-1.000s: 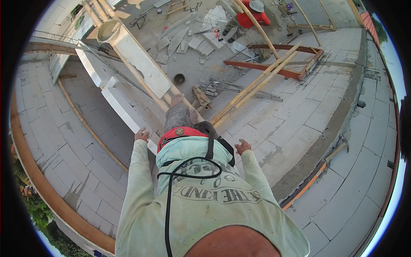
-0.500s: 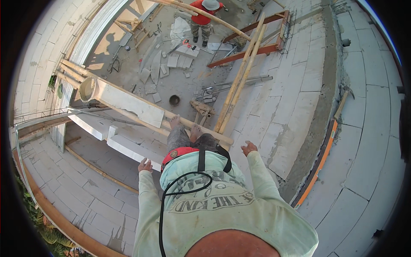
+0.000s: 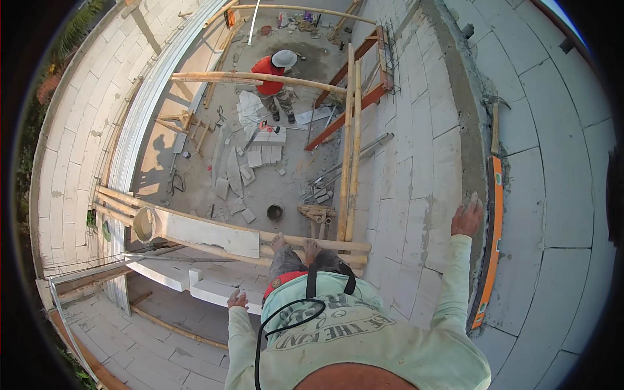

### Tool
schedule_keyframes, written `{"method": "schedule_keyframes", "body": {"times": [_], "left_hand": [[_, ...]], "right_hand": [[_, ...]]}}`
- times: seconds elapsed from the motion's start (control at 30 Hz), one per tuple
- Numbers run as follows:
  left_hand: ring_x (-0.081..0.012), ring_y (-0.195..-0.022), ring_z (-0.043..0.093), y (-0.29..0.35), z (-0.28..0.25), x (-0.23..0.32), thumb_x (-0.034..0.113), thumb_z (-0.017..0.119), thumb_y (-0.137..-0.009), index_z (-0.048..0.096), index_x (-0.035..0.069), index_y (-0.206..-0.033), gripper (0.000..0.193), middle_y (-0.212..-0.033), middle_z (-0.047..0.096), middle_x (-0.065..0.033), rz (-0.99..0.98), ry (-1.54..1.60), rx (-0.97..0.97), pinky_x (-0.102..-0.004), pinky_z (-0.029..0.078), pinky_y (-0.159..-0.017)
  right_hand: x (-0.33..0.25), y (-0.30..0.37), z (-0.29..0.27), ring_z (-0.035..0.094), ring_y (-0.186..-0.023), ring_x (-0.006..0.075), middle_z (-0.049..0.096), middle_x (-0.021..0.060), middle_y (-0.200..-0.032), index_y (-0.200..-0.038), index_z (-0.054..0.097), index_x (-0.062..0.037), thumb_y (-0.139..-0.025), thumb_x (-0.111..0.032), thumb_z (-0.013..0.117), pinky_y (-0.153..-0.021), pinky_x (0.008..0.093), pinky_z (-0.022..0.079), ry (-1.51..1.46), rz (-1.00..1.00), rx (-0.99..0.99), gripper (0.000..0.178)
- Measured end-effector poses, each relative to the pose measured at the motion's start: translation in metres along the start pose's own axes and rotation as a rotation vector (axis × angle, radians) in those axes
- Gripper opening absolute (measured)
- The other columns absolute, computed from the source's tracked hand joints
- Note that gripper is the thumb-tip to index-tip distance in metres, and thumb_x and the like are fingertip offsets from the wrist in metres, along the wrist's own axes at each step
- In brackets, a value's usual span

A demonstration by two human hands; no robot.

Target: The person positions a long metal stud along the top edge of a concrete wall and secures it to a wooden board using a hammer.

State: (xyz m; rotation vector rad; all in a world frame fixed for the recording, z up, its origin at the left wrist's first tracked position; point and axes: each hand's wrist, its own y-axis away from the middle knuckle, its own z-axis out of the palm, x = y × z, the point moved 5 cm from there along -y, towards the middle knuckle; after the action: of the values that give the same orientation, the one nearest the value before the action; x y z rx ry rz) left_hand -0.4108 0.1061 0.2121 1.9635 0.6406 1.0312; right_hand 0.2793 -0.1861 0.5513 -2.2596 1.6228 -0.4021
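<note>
My right hand (image 3: pixel 467 216) reaches out to the right, its fingers extended over the grey mortar strip (image 3: pixel 473 130) along the block wall. Just beside it lies a long orange spirit level (image 3: pixel 498 208), apart from the fingers. A hammer (image 3: pixel 496 123) with a wooden handle rests beyond the level's far end. My left hand (image 3: pixel 238 299) hangs low at my left side, empty with fingers loosely apart, close to a white block beam (image 3: pixel 224 294). My bare feet stand on bamboo poles (image 3: pixel 338 246).
A white bucket (image 3: pixel 144 224) stands at the left end of a white board (image 3: pixel 208 235) on the poles. Far below are a person (image 3: pixel 270 81) in red with a white helmet, cut blocks (image 3: pixel 265 155), and a dark bucket (image 3: pixel 275 212). Two upright bamboo poles (image 3: pixel 351 149) rise ahead.
My right hand has moved outward to the right, toward the spirit level. My view has shifted, showing more of the floor ahead. The left hand stays low at my side.
</note>
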Motion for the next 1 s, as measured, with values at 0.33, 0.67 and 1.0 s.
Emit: {"method": "schedule_keyframes", "body": {"times": [0.33,0.67,1.0], "left_hand": [[-0.0226,-0.075,0.063,0.002,0.003,0.015,0.021,0.067,-0.079,0.050,0.011,-0.126,0.051,-0.097,0.061,-0.0114,0.056,-0.037,0.014,-0.0386,0.053,-0.058],[-0.0223,-0.080,0.064,0.034,0.007,0.008,0.022,0.068,-0.078,0.051,0.011,-0.125,0.051,-0.102,0.059,-0.0129,0.000,-0.009,0.038,-0.0391,0.054,-0.062],[-0.0218,-0.083,0.064,0.045,0.019,-0.014,0.024,0.069,-0.077,0.050,0.010,-0.127,0.055,-0.099,0.062,-0.0143,0.017,-0.022,0.052,-0.0341,0.051,-0.056]], "right_hand": [[0.085,0.008,0.034,0.039,-0.121,0.0320,0.041,0.0172,-0.129,-0.136,0.033,-0.0081,-0.082,-0.011,0.055,-0.101,0.0411,0.035,0.255,0.105,-0.074,0.058],[0.064,0.012,0.033,0.033,-0.127,0.0317,0.034,0.0161,-0.135,-0.137,0.028,-0.0079,-0.084,-0.009,0.055,-0.104,0.0417,0.031,0.340,0.115,-0.095,0.059],[0.070,0.022,0.045,0.030,-0.130,0.0322,0.030,0.0172,-0.139,-0.137,0.028,-0.0103,-0.086,-0.015,0.055,-0.106,0.0441,0.028,0.438,0.069,-0.082,0.058]]}}
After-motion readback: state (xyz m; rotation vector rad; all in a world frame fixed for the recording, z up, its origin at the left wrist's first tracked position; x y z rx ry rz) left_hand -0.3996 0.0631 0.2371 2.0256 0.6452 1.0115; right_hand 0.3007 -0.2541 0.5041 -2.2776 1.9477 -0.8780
